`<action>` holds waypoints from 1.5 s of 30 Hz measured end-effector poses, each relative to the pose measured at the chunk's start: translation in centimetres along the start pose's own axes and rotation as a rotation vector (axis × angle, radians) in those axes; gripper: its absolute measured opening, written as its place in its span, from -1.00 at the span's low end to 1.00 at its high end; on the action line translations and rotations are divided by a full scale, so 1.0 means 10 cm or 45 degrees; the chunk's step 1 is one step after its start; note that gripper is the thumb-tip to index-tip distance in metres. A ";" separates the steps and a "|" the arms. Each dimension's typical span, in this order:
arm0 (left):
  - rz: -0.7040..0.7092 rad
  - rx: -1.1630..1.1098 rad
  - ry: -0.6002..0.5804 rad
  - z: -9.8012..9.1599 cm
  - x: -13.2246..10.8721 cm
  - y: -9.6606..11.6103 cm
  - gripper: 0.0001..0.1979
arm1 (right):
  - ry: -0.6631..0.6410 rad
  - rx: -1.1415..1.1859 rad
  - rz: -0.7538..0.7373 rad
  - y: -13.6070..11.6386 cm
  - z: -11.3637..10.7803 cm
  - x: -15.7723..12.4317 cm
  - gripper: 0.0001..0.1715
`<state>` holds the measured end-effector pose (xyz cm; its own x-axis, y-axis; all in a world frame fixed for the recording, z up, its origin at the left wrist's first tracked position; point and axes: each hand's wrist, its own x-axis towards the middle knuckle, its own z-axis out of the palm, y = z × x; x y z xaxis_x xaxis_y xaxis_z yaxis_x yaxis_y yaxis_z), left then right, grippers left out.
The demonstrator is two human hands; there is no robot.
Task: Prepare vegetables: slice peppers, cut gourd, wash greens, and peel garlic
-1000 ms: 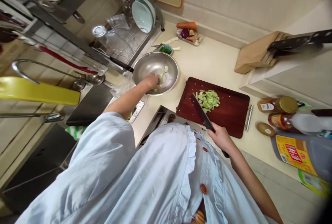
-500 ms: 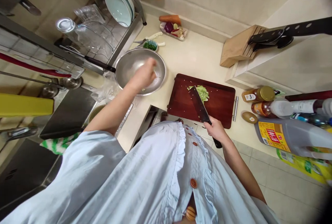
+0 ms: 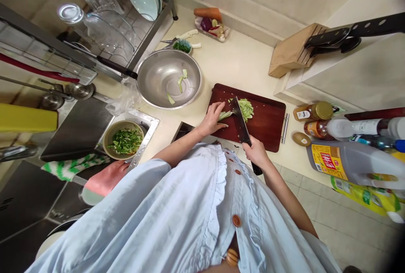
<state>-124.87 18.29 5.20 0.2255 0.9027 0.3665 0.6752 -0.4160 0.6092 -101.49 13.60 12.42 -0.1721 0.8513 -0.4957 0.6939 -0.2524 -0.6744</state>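
Note:
My right hand [image 3: 255, 153] is wrapped round the handle of a dark-bladed kitchen knife [image 3: 241, 123], whose blade lies across a reddish-brown cutting board [image 3: 268, 127]. Pale green vegetable slices [image 3: 246, 109] lie in a heap just right of the blade. On the left part of the board, my left hand [image 3: 212, 119] has its thumb and fingers apart around a few pale green strips [image 3: 225, 115], close to the blade. Left of the board stands a metal pan [image 3: 158, 77] with several green strips [image 3: 181, 82] in it.
Behind the pan are a small bowl of chopped greens [image 3: 182, 46] and a tray of vegetables [image 3: 211, 27]. A strainer of greens [image 3: 125, 140] sits at the sink. A knife block [image 3: 286, 53], a kiwi-like brown fruit [image 3: 300, 139] and a large bottle [image 3: 351, 163] stand on the right.
My left hand has come from above the pan to the cutting board, its fingers now spread. Green strips show in the pan. The knife stays in my right hand; the view has shifted slightly.

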 end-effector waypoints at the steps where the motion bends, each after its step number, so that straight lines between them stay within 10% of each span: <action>1: 0.007 -0.021 0.069 0.01 -0.03 -0.03 -0.10 | 0.011 -0.048 -0.019 -0.01 0.00 -0.01 -0.70; 8: -0.104 0.070 0.170 0.12 -0.02 -0.03 -0.61 | 0.012 -0.248 -0.131 -0.02 -0.06 -0.04 -0.65; 33: -0.166 0.067 0.169 0.11 -0.21 0.00 -0.88 | -0.120 -0.441 -0.217 -0.25 -0.13 -0.24 -0.59; 45: -0.178 0.086 0.154 0.12 -0.16 0.02 -0.87 | -0.101 -0.365 -0.168 -0.28 0.08 0.15 -0.68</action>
<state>-124.28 16.86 3.87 0.0426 0.9297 0.3659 0.7407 -0.2751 0.6129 -104.24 15.24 13.16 -0.3197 0.8265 -0.4633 0.8288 0.0070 -0.5594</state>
